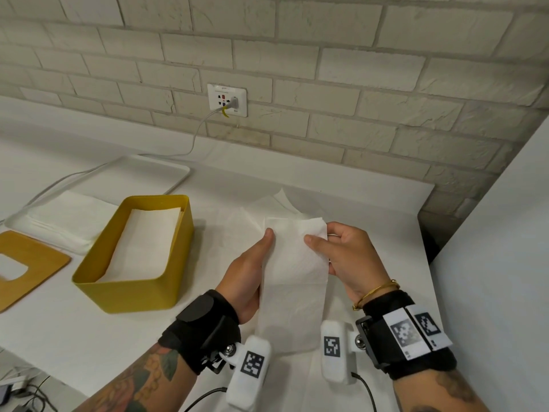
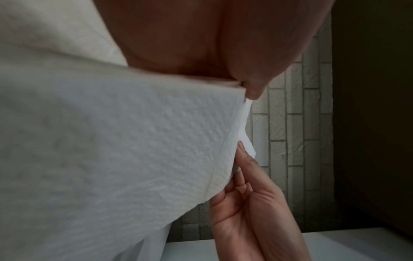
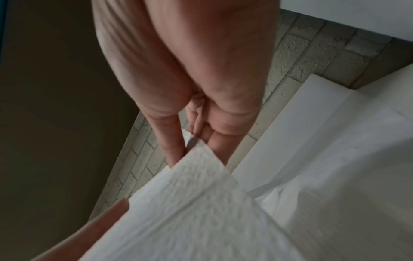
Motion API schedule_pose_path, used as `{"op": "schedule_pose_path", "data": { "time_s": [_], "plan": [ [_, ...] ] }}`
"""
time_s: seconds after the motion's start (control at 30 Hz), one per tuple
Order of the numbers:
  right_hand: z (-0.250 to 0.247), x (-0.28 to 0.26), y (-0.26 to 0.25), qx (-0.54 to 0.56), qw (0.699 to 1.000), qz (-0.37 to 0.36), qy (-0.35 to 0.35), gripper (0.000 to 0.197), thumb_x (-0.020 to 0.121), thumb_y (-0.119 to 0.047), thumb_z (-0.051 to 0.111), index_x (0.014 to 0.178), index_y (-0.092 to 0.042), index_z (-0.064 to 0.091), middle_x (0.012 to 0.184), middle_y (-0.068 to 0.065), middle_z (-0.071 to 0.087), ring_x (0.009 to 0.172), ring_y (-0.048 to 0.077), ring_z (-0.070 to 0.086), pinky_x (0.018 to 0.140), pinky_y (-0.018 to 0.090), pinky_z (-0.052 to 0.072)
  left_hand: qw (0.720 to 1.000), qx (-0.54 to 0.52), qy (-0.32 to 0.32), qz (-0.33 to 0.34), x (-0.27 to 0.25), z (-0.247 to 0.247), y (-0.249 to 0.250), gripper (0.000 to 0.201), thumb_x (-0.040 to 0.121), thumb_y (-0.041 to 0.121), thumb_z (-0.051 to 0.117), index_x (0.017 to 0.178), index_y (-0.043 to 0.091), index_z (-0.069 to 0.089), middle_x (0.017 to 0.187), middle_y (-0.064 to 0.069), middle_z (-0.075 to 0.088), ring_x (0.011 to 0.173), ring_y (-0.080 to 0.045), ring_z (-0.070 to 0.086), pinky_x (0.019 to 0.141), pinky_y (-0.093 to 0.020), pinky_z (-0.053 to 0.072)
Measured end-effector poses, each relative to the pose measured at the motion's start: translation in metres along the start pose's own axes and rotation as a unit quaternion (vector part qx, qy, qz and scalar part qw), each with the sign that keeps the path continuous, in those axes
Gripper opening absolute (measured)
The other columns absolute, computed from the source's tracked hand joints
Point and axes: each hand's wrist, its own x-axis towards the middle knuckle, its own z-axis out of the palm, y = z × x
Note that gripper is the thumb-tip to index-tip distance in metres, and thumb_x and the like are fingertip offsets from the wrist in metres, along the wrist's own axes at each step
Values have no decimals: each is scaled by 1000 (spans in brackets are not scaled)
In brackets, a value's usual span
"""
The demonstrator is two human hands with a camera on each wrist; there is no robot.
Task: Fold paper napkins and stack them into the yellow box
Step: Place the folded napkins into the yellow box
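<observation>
White counter below a brick wall. We pinch a folded napkin (image 1: 294, 263) between left hand (image 1: 249, 272) and right hand (image 1: 350, 257), above the counter, right of the box (image 1: 130, 295). Folding looks finished; next, we judge, it goes onto the stack inside.

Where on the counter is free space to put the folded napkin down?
Bare counter lies in front of the yellow box, toward the near edge. Left of the box is crowded: lid, tray. Loose napkins cover the middle.
</observation>
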Motion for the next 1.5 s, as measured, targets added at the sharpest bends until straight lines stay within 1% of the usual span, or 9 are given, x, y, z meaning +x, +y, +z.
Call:
{"op": "schedule_pose_path", "data": {
  "time_s": [0.2,0.4,0.47,0.6,0.77,0.9,1.1,1.27,1.5],
  "plan": [
    [12,-12,18,24,996,44,-75,37,76,-11,88,110,-15,74,103,2,79,98,21,76,94,47,59,999,4,47,21,6,-4,8,53,106,51,36,130,13,64,119,-10,75,111,-26,71,99,-45,53],
    [14,-20,41,-68,980,115,-151,33,76,-6,87,106,-8,73,96,6,80,86,21,77,85,41,63,994,0,96,59,12,-14,28,50,105,53,40,126,14,65,111,-4,77,102,-18,74,89,-38,55],
    [6,-19,39,-84,976,132,-154,43,74,-13,90,109,-4,67,95,13,78,80,24,77,79,40,64,992,-12,104,64,11,-17,31,48,104,53,42,122,15,66,108,-3,78,97,-16,75,83,-36,55],
    [-5,-15,28,-46,988,83,-118,64,64,-46,93,116,-24,64,107,-2,77,102,13,73,93,36,57,994,-30,94,40,7,-20,28,52,103,54,42,129,14,63,118,-8,75,107,-23,73,94,-44,54],
    [10,-16,18,16,993,43,-110,27,89,-29,76,110,-12,73,105,3,79,101,20,75,99,44,56,999,-23,47,16,5,-15,18,57,103,55,41,135,12,61,124,-12,72,115,-29,69,104,-50,49],
    [21,-14,23,51,997,30,-59,20,93,-19,74,107,-5,73,105,13,77,103,32,73,98,54,55,1000,-10,12,7,4,-11,7,47,102,40,50,132,6,62,125,-17,70,117,-34,68,102,-49,51],
    [24,-20,40,-24,988,87,-122,26,84,-12,82,109,-12,76,101,2,79,94,20,76,92,42,60,999,-10,36,31,9,-19,7,30,100,26,56,122,7,66,115,-18,74,103,-36,73,90,-49,58],
    [7,-24,39,-100,958,158,-217,18,83,-1,79,98,-3,69,77,11,76,67,20,74,62,25,58,994,-48,64,71,16,-38,16,25,100,18,55,122,10,65,101,-12,76,85,-26,75,72,-40,64],
    [-58,7,32,-157,979,117,56,14,85,-12,79,98,-12,73,91,7,76,82,19,75,66,27,57,993,-67,75,66,14,-49,13,23,101,16,54,122,15,64,98,-8,77,83,-24,76,65,-36,63]
  ]
}}
